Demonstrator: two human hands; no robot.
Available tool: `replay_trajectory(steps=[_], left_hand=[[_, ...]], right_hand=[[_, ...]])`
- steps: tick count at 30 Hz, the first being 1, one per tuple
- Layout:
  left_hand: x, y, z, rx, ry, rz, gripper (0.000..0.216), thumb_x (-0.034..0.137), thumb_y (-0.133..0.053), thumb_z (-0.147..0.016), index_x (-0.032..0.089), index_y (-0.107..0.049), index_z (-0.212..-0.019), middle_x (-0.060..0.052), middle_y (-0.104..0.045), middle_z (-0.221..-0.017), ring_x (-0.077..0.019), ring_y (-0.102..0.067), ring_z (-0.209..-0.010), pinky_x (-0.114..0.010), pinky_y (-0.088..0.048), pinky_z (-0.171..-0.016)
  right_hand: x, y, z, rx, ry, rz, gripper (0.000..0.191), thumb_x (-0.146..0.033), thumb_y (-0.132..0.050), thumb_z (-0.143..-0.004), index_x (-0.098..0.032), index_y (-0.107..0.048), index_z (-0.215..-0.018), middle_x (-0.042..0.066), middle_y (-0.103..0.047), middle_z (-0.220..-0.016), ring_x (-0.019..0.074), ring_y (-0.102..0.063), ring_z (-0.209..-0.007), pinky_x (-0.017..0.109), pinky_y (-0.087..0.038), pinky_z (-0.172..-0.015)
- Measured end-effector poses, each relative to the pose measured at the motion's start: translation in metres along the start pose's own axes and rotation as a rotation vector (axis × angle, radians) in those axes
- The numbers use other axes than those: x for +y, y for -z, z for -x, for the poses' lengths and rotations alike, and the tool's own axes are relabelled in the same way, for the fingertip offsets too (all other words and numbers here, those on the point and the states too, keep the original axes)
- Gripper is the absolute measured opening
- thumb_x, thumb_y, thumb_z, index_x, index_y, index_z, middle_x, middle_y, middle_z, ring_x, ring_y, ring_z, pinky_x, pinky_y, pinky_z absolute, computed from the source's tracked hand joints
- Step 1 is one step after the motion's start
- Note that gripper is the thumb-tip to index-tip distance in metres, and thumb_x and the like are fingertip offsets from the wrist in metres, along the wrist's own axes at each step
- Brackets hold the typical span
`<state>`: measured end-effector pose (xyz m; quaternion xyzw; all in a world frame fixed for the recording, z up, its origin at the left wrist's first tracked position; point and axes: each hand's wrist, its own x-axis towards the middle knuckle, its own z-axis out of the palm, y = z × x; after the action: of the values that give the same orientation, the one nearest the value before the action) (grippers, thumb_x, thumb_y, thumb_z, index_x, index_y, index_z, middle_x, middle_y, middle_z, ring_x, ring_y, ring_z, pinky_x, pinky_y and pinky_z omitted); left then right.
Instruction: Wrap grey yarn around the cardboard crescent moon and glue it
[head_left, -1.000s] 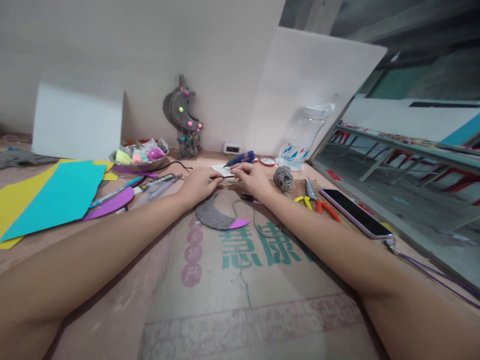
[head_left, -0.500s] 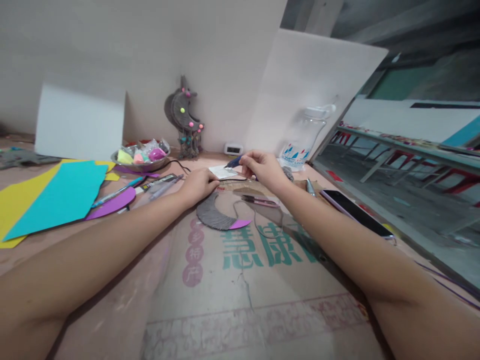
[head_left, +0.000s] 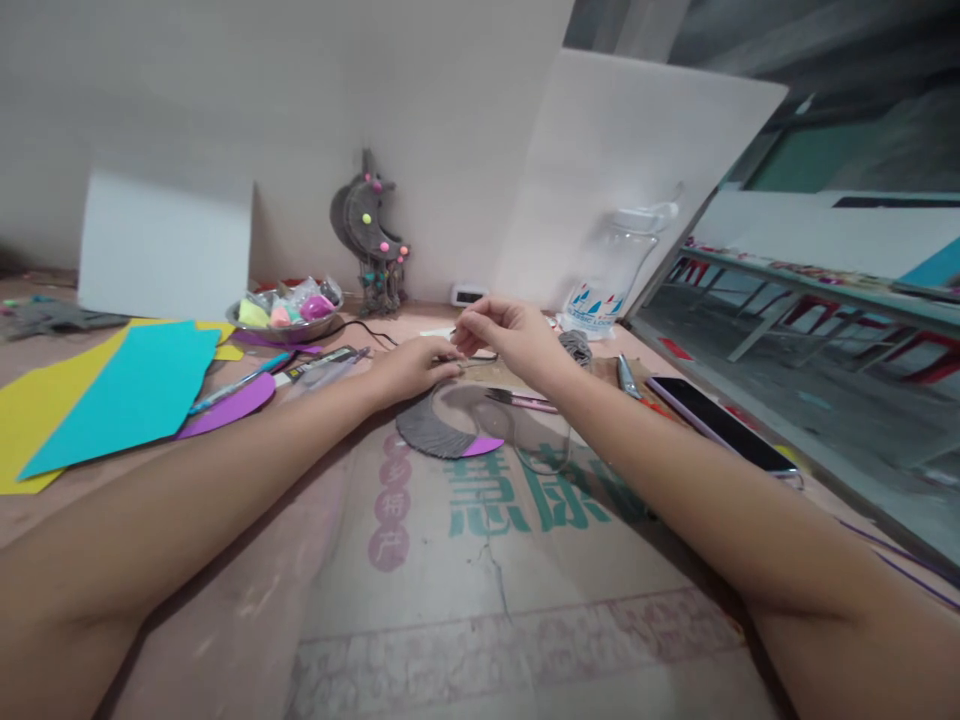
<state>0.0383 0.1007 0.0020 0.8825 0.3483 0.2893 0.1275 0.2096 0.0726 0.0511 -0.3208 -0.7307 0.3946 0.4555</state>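
Observation:
A crescent (head_left: 435,428), wound with grey yarn and bare purple at one tip, lies on the cardboard (head_left: 420,620). My left hand (head_left: 420,368) is closed over its upper end, thumb and fingers bent toward the right. My right hand (head_left: 502,335) is just above and beside the left, fingertips pinched together. Whatever is in that pinch is too small or hidden to make out. Thread snips (head_left: 525,400) with pink handles lie right of the crescent. Grey yarn (head_left: 544,465) loops across the cardboard, and a grey yarn ball (head_left: 576,347) sits behind my right wrist.
At left are cyan paper (head_left: 127,400), yellow paper (head_left: 45,420) and a bowl (head_left: 285,328) of colourful clay packets. A finished moon ornament (head_left: 367,225) leans on the wall. On the right stand a clear bottle (head_left: 611,270) and a phone (head_left: 720,425).
My right hand has shifted left, close to my left hand. The dark blue pen-like tool it held is no longer visible. My left hand has moved slightly right.

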Motion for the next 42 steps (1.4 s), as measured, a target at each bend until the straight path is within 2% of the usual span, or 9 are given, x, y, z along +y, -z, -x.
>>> replay_trajectory(steps=[3, 7, 11, 14, 20, 26, 31, 36, 42], left_hand=[[0.003, 0.003, 0.002, 0.049, 0.144, 0.030, 0.028, 0.034, -0.052, -0.084, 0.016, -0.074, -0.083, -0.005, -0.073, -0.082, -0.0186, -0.062, -0.076, -0.027, -0.044, -0.072], [-0.002, 0.008, 0.002, 0.190, 0.219, 0.125, 0.032, 0.037, -0.052, -0.083, 0.014, -0.074, -0.082, -0.004, -0.073, -0.078, -0.0187, -0.062, -0.074, -0.026, -0.042, -0.068], [-0.006, 0.007, 0.001, 0.218, 0.299, 0.196, 0.032, 0.040, -0.055, -0.080, 0.014, -0.073, -0.078, -0.004, -0.072, -0.074, -0.0182, -0.061, -0.069, -0.026, -0.043, -0.064], [-0.003, 0.007, 0.000, 0.225, 0.337, 0.276, 0.034, 0.043, -0.055, -0.080, 0.014, -0.073, -0.081, -0.005, -0.072, -0.074, -0.0174, -0.061, -0.065, -0.026, -0.043, -0.057], [-0.007, 0.031, -0.008, 0.447, 0.302, 0.329, 0.031, 0.041, -0.059, -0.079, 0.014, -0.074, -0.083, -0.008, -0.074, -0.080, -0.0179, -0.065, -0.077, -0.027, -0.048, -0.075], [-0.001, 0.067, -0.011, 0.689, 0.293, 0.446, 0.030, 0.043, -0.063, -0.078, 0.015, -0.072, -0.087, -0.007, -0.073, -0.082, -0.0164, -0.066, -0.076, -0.028, -0.051, -0.074], [0.010, 0.093, -0.008, 0.778, 0.259, 0.542, 0.026, 0.042, -0.061, -0.083, 0.017, -0.069, -0.091, -0.003, -0.072, -0.084, -0.0132, -0.064, -0.079, -0.029, -0.049, -0.083], [0.019, 0.100, -0.006, 0.639, 0.268, 0.685, 0.024, 0.031, -0.063, -0.083, 0.014, -0.067, -0.100, -0.004, -0.072, -0.089, -0.0139, -0.065, -0.083, -0.033, -0.048, -0.087], [0.058, 0.090, 0.002, 0.116, 0.195, 0.708, 0.029, 0.017, -0.070, -0.072, 0.015, -0.068, -0.101, -0.009, -0.071, -0.103, -0.0196, -0.069, -0.090, -0.037, -0.049, -0.089]], right_hand=[[-0.001, -0.001, 0.001, -0.014, 0.007, 0.028, 0.017, -0.030, -0.059, -0.084, -0.015, -0.061, -0.077, 0.001, -0.067, -0.070, 0.0102, -0.063, -0.063, 0.025, -0.054, -0.065], [0.012, 0.006, -0.001, 0.067, -0.009, 0.222, 0.016, -0.027, -0.053, -0.086, -0.014, -0.062, -0.082, 0.003, -0.067, -0.076, 0.0107, -0.063, -0.065, 0.025, -0.053, -0.065], [0.040, 0.010, -0.001, 0.087, -0.026, 0.489, 0.029, -0.013, -0.052, -0.083, -0.015, -0.058, -0.111, 0.009, -0.066, -0.112, 0.0132, -0.065, -0.086, 0.031, -0.051, -0.082], [0.056, 0.008, 0.003, 0.013, -0.060, 0.643, 0.042, -0.010, -0.054, -0.082, -0.013, -0.052, -0.124, 0.013, -0.064, -0.118, 0.0164, -0.063, -0.098, 0.034, -0.047, -0.090], [0.062, 0.004, 0.010, -0.067, -0.043, 0.764, 0.042, -0.013, -0.054, -0.084, -0.014, -0.050, -0.126, 0.011, -0.069, -0.107, 0.0182, -0.064, -0.099, 0.032, -0.047, -0.089], [0.062, 0.005, 0.011, -0.076, -0.033, 0.791, 0.041, -0.016, -0.054, -0.085, -0.013, -0.051, -0.126, 0.012, -0.069, -0.109, 0.0195, -0.064, -0.099, 0.033, -0.047, -0.088], [0.065, 0.005, 0.012, -0.069, -0.022, 0.788, 0.042, -0.019, -0.054, -0.085, -0.013, -0.051, -0.126, 0.012, -0.069, -0.107, 0.0197, -0.065, -0.097, 0.032, -0.048, -0.087], [0.059, 0.004, 0.010, -0.021, -0.021, 0.777, 0.042, -0.021, -0.055, -0.085, -0.012, -0.052, -0.126, 0.014, -0.066, -0.114, 0.0194, -0.064, -0.096, 0.033, -0.048, -0.087], [0.020, 0.012, 0.004, 0.128, 0.079, 0.516, 0.035, -0.027, -0.052, -0.087, -0.015, -0.058, -0.120, 0.011, -0.067, -0.112, 0.0175, -0.064, -0.093, 0.033, -0.051, -0.083]])
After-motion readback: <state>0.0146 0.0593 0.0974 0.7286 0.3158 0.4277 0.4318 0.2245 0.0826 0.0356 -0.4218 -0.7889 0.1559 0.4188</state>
